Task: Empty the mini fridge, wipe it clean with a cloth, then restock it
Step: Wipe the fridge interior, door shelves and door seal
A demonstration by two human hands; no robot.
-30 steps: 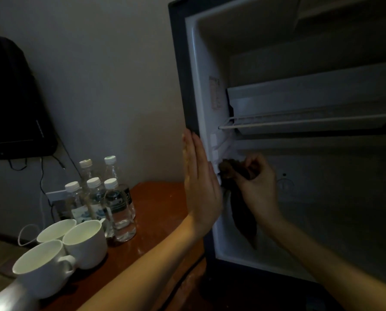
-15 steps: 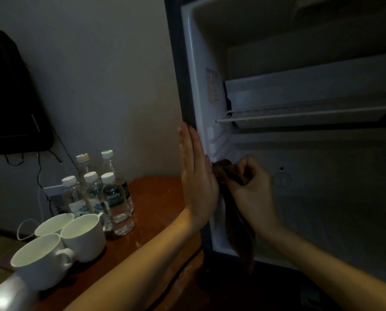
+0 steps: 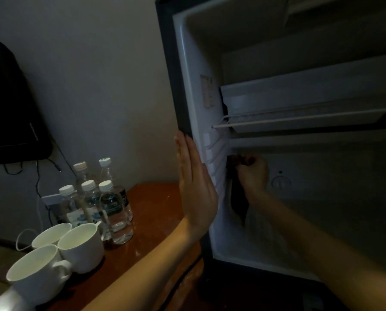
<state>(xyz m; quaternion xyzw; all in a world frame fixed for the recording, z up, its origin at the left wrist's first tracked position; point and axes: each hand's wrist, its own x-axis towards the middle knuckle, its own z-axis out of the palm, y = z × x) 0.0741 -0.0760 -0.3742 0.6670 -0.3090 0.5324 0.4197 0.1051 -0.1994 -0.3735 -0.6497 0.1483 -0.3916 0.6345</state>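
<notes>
White cups [image 3: 79,245] nearest on the wooden bench [image 3: 156,198], water bottles [image 3: 111,205] behind, already out. Left grip [image 3: 196,187] flat, fingers straight, against mini fridge [image 3: 194,63] edge. Deeper in, right grip [image 3: 252,173] clenching dark cloth [image 3: 238,203] against inner wall: wiping seemingly underway, restocking ahead.

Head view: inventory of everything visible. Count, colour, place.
mini fridge: 1, dark shell, white inside, open, right.
wire shelf: 1, white, upper fridge.
cloth: 1, dark brown, against fridge's left inner wall.
water bottles: 5, clear, white caps, on table beside fridge.
cups: 3, white, table's front left.
table: 1, reddish-brown wood, left of fridge.
black object: 1, on wall, far left; can't identify.
left hand: flat on fridge's front edge.
right hand: inside fridge, gripping cloth.
</notes>
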